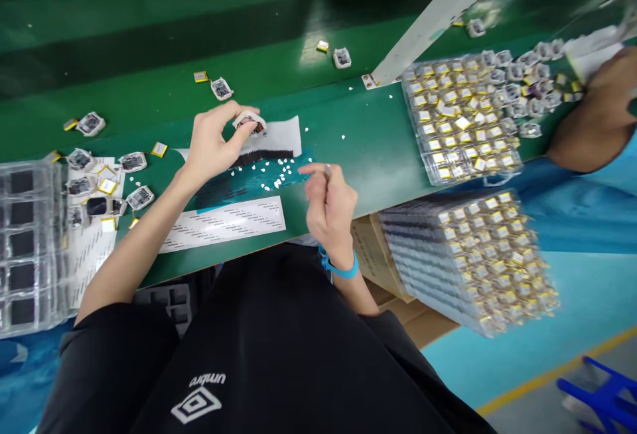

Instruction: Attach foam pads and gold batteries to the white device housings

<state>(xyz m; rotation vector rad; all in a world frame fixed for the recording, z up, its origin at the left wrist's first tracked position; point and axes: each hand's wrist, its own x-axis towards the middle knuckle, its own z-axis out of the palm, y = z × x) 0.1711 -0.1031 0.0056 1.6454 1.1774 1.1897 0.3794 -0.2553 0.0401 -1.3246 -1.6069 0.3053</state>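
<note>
LEFT: left hand (212, 145) is holding white-framed module (249, 123) at center of frame, just above white paper (281, 137) | RIGHT: right hand (331, 212) is narrow, pinching small silver piece (327, 170) | NEAR: white bits (279, 178) lie on teal sheet (239, 188) on green desk (358, 122)

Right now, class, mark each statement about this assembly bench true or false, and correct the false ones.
1. The left hand pinches a small white-rimmed electronic module. True.
2. A blue plastic wristband circles the left wrist. False: it is on the wrist of the right hand.
3. A teal sheet scattered with tiny white pieces lies on the green bench mat. True.
4. No second person's hand shows. False: another person's hand reaches in at the right edge, beyond clear plastic trays of gold-tabbed flat batteries.
</note>
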